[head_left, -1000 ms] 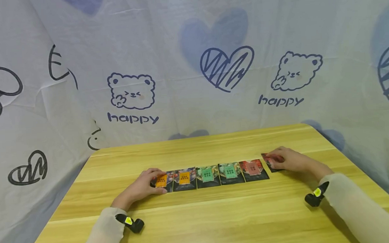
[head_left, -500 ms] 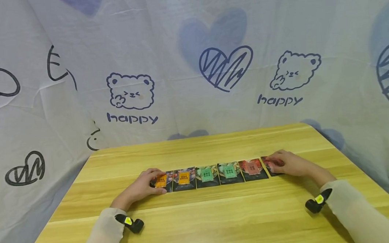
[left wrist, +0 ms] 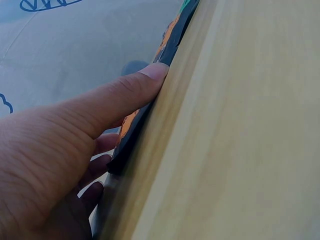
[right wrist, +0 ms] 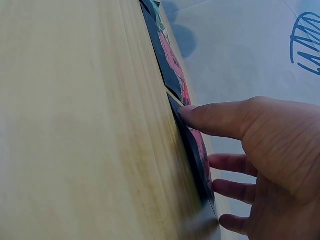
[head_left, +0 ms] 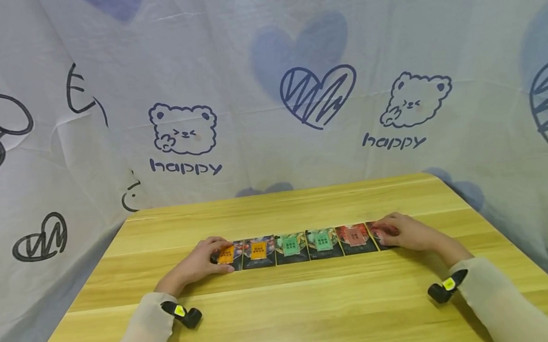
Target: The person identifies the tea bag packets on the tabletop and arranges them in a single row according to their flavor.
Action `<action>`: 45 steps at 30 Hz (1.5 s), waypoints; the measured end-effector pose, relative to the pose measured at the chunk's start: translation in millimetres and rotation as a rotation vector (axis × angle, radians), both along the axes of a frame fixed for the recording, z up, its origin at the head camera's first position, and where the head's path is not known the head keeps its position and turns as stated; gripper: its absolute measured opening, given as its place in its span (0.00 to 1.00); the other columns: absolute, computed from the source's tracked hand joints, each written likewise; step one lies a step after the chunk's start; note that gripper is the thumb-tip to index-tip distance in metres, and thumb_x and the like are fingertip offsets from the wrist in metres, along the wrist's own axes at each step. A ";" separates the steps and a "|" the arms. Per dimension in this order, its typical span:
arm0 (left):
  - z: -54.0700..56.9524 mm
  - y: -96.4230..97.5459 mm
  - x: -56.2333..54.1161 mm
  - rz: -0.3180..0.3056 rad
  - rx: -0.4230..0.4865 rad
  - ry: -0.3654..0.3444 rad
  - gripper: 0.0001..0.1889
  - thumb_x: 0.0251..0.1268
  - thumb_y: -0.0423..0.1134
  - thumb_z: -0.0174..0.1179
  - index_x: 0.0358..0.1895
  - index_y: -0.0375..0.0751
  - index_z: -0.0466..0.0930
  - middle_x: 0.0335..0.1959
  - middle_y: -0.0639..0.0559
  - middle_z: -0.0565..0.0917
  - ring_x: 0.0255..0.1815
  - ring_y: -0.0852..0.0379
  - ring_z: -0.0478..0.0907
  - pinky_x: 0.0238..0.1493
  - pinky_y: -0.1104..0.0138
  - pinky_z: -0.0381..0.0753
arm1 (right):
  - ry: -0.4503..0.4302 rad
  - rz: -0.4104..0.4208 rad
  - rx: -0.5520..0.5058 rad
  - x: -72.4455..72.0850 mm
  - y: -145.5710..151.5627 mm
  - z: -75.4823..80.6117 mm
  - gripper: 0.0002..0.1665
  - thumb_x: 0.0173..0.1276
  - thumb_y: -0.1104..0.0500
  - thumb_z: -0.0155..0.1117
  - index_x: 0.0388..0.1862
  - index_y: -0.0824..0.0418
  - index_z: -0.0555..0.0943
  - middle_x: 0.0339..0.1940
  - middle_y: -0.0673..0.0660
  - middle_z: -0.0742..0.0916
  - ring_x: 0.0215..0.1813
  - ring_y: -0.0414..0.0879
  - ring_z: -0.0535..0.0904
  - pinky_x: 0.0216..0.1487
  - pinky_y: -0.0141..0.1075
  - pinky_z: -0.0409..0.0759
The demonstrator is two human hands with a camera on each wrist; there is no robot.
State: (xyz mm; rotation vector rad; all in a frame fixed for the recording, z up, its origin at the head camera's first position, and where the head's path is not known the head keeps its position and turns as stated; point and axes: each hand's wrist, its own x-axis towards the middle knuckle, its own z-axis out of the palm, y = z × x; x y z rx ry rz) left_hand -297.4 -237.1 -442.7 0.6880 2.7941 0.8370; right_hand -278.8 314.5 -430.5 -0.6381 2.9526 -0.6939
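Flat black packets with coloured labels lie in a row on the wooden table (head_left: pixel 281 305). At the row's left end my left hand (head_left: pixel 200 262) holds an orange-labelled packet (head_left: pixel 227 254), thumb on its near edge and fingers round its far left side. The red-labelled packet (head_left: pixel 374 229) at the right end is partly hidden under my right hand (head_left: pixel 409 233), which holds it between thumb and fingers. In the right wrist view, my thumb lies on this end packet (right wrist: pixel 192 150), and a narrow gap parts it from the neighbouring red packet (right wrist: pixel 170 65).
Between the hands lie another orange packet (head_left: pixel 258 251), two green packets, one nearer the left (head_left: pixel 291 246) and one nearer the right (head_left: pixel 323 241), and a red packet (head_left: pixel 354 236). A printed cloth (head_left: pixel 252 115) hangs behind the table.
My right hand has slid the end red packet leftward and slightly nearer, bringing it up close beside the other red packet and level with the row. My left hand stays in place.
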 end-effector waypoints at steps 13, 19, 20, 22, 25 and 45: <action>-0.8 -4.5 3.5 -0.004 -0.005 0.018 0.39 0.56 0.58 0.70 0.69 0.44 0.72 0.70 0.39 0.63 0.68 0.37 0.58 0.61 0.39 0.64 | -0.011 0.005 -0.014 0.5 -6.0 1.7 0.29 0.69 0.50 0.66 0.64 0.64 0.77 0.58 0.67 0.77 0.60 0.65 0.72 0.59 0.61 0.68; 1.5 -3.2 3.0 0.001 -0.014 0.032 0.39 0.55 0.57 0.70 0.69 0.44 0.72 0.70 0.38 0.64 0.68 0.36 0.58 0.62 0.39 0.63 | 0.000 0.015 -0.009 0.6 -7.7 6.3 0.29 0.69 0.50 0.66 0.64 0.64 0.77 0.58 0.67 0.77 0.60 0.65 0.72 0.59 0.61 0.68; 1.3 -3.0 3.5 0.001 -0.014 0.032 0.39 0.55 0.58 0.70 0.68 0.44 0.72 0.70 0.38 0.64 0.68 0.36 0.58 0.62 0.39 0.63 | -0.002 0.013 -0.005 1.3 -7.8 6.0 0.29 0.69 0.50 0.66 0.64 0.63 0.77 0.58 0.67 0.77 0.60 0.65 0.72 0.59 0.61 0.68; 0.7 -3.1 4.2 -0.001 -0.014 0.028 0.39 0.55 0.58 0.70 0.68 0.44 0.72 0.70 0.38 0.64 0.68 0.37 0.58 0.62 0.39 0.63 | -0.004 0.018 -0.001 2.4 -7.6 5.4 0.29 0.69 0.50 0.66 0.64 0.64 0.77 0.58 0.67 0.77 0.60 0.65 0.71 0.59 0.61 0.68; -0.2 -3.8 3.3 -0.005 -0.018 0.022 0.40 0.55 0.59 0.70 0.69 0.45 0.72 0.70 0.39 0.63 0.68 0.38 0.57 0.62 0.40 0.63 | -0.011 0.014 0.007 1.7 -6.6 4.6 0.29 0.69 0.51 0.66 0.64 0.64 0.77 0.58 0.67 0.77 0.60 0.65 0.71 0.60 0.61 0.68; 0.7 -6.7 2.4 -0.015 0.014 0.015 0.40 0.54 0.60 0.70 0.69 0.46 0.72 0.71 0.40 0.63 0.69 0.38 0.56 0.63 0.39 0.62 | 0.034 0.047 -0.023 2.2 -1.1 -3.5 0.28 0.70 0.51 0.65 0.63 0.64 0.77 0.60 0.66 0.77 0.63 0.66 0.70 0.61 0.62 0.65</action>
